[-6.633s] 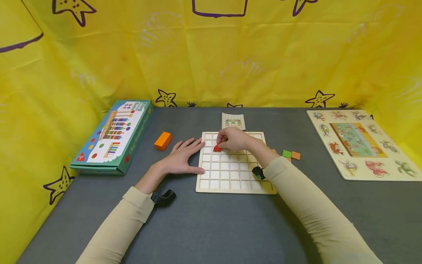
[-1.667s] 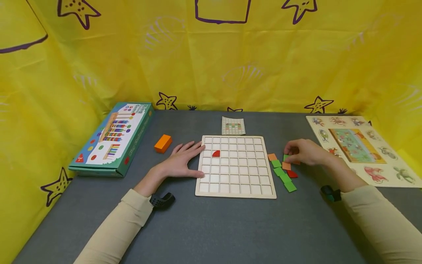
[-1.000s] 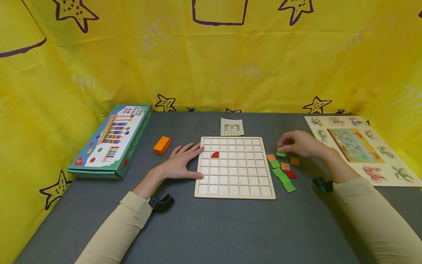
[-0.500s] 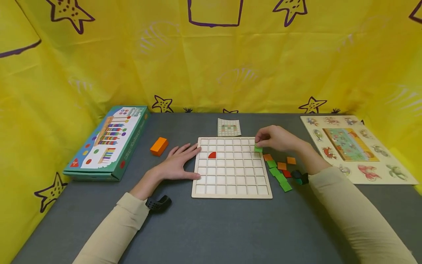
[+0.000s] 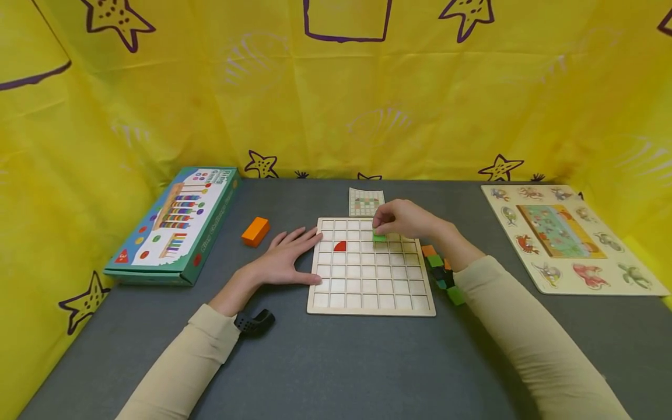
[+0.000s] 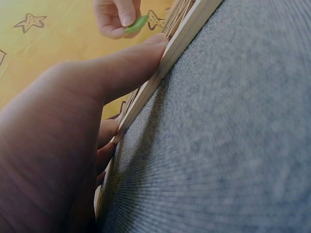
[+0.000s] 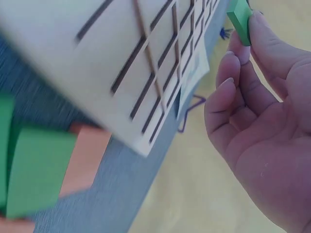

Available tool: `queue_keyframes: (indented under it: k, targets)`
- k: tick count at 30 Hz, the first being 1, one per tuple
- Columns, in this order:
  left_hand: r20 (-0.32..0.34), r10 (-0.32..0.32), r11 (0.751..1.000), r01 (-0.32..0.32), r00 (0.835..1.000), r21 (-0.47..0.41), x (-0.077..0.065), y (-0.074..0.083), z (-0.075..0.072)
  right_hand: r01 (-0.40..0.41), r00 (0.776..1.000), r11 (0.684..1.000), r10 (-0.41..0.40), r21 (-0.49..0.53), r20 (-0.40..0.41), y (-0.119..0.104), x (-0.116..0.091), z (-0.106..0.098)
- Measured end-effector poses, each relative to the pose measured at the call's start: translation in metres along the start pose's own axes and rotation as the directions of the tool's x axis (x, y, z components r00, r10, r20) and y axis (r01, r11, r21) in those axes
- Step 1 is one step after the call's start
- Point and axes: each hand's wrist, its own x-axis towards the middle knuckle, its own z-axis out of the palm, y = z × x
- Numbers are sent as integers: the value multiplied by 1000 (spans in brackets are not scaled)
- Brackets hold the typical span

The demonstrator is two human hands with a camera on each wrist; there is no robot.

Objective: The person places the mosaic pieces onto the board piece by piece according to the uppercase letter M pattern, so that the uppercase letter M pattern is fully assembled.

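Nearest, the person's left hand [image 5: 280,263] lies with fingers spread, touching the left edge of a pale wooden grid board [image 5: 362,286]. By the board's right edge are loose green square tiles [image 5: 455,296] and orange square tiles [image 5: 428,251], partly hidden. Over the board's far half, the right hand [image 5: 406,220] has its grip pinching a green square tile [image 5: 379,236] at the fingertips, right of a flat red quarter-circle [image 5: 340,247]. The tile has no clear long axis; whether it touches the board is unclear. The grey worktop [image 5: 336,367] continues to an orange block [image 5: 255,232] left of the board and a printed paper card [image 5: 366,201] just beyond it; yellow cloth [image 5: 325,116] hangs behind.
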Motion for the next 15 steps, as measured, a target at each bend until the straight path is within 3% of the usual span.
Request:
queue_keyframes:
  k: [15]
  targets:
    - [9, -12, 1000, 12, 1000, -1, -1, 1, -1, 55, 998, 998, -54, -34, 41, -16, 30, 27]
